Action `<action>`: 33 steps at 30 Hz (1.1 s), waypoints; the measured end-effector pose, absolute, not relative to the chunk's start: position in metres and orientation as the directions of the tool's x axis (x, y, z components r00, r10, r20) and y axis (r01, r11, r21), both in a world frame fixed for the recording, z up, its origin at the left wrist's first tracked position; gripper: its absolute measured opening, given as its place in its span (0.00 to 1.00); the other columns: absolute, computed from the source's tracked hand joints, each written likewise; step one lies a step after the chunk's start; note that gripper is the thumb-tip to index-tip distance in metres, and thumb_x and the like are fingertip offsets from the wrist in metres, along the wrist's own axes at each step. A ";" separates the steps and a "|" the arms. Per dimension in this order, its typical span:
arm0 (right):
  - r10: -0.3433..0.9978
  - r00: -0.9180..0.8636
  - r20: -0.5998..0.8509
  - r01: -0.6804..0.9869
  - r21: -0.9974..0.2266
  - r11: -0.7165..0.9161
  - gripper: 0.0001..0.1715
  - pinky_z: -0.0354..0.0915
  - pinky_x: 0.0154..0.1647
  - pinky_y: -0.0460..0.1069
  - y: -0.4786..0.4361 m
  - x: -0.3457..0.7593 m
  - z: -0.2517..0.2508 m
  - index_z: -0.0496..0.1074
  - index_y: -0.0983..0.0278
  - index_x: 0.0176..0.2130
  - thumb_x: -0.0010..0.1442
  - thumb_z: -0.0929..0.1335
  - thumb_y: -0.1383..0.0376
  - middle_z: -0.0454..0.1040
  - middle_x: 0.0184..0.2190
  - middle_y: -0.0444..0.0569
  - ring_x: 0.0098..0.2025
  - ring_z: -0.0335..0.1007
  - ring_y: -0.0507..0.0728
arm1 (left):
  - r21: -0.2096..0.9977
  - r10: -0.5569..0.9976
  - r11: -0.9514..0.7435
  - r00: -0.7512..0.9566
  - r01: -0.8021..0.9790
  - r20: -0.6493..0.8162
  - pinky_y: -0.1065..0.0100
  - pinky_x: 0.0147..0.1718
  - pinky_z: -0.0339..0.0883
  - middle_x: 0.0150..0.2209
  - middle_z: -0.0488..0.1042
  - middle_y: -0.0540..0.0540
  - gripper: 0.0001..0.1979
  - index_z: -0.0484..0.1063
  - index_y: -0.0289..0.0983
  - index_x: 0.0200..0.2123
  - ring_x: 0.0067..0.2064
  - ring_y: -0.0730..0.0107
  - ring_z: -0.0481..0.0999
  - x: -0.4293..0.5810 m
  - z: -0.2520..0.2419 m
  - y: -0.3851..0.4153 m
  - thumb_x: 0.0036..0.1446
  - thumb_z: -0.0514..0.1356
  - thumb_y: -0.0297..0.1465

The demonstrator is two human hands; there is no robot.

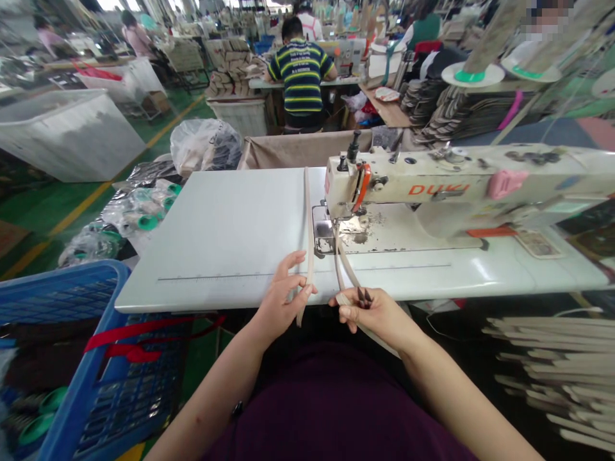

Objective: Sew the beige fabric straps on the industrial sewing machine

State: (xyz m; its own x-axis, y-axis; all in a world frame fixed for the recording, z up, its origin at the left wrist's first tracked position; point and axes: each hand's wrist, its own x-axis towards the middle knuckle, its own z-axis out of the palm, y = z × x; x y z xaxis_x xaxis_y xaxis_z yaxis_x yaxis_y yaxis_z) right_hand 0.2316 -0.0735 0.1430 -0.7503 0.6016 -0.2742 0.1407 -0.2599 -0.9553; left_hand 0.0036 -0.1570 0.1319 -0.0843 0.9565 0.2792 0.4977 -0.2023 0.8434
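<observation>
A narrow beige strap runs down the white sewing table left of the needle, and its end hangs over the front edge. My left hand pinches this strap near the edge between thumb and fingers, with the index finger stretched out. Two more beige strap lengths come from under the presser foot of the sewing machine. Closed around these, my right hand sits just in front of the table. Two small dark pointed tips show between its fingers; what they belong to is hidden.
A blue plastic basket with a red strap over its rim stands at the left. Many beige strips hang at the lower right. Bagged thread cones lie left of the table. A co-worker sits ahead.
</observation>
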 end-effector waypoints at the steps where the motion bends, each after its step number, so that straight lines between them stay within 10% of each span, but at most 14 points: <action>1: 0.587 -0.757 -0.287 0.147 -0.950 -0.275 0.29 0.60 0.28 0.48 -0.074 0.231 0.142 0.78 0.67 0.41 0.54 0.77 0.45 0.74 0.27 0.45 0.24 0.64 0.50 | 0.835 0.958 -0.229 -0.036 0.501 0.285 0.53 0.67 0.55 0.70 0.55 0.40 0.12 0.76 0.38 0.35 0.70 0.54 0.56 0.000 0.135 -0.158 0.69 0.55 0.33; 10: 0.536 -0.805 -0.253 0.089 -0.946 -0.313 0.30 0.59 0.30 0.47 -0.075 0.231 0.141 0.80 0.68 0.48 0.62 0.72 0.44 0.67 0.25 0.42 0.28 0.61 0.50 | 0.936 0.978 -0.207 0.063 0.286 0.197 0.56 0.64 0.59 0.53 0.71 0.38 0.16 0.74 0.38 0.35 0.66 0.53 0.66 -0.011 0.134 -0.156 0.71 0.53 0.40; 19: 0.516 -0.818 -0.256 0.083 -0.939 -0.334 0.27 0.59 0.31 0.47 -0.077 0.229 0.146 0.80 0.67 0.46 0.63 0.72 0.47 0.68 0.26 0.43 0.28 0.61 0.51 | 0.960 0.996 -0.022 0.088 0.281 -0.003 0.71 0.28 0.64 0.47 0.76 0.41 0.18 0.76 0.36 0.36 0.28 0.75 0.67 -0.014 0.135 -0.160 0.70 0.55 0.43; 29: 0.511 -0.801 -0.313 0.224 -0.947 -0.228 0.25 0.48 0.24 0.47 -0.075 0.228 0.131 0.81 0.66 0.35 0.59 0.73 0.46 0.61 0.18 0.38 0.22 0.50 0.49 | 0.949 0.934 0.317 0.172 0.008 -0.313 0.75 0.23 0.60 0.38 0.82 0.41 0.20 0.72 0.36 0.44 0.33 0.67 0.77 -0.002 0.138 -0.163 0.54 0.71 0.41; 33: 0.504 -0.818 -0.277 0.220 -0.960 -0.171 0.22 0.58 0.32 0.48 -0.074 0.226 0.131 0.82 0.65 0.32 0.58 0.74 0.48 0.73 0.25 0.44 0.28 0.62 0.52 | 0.940 0.930 0.341 0.151 -0.022 -0.334 0.75 0.21 0.57 0.35 0.82 0.41 0.20 0.73 0.35 0.41 0.33 0.66 0.78 0.003 0.139 -0.159 0.52 0.72 0.41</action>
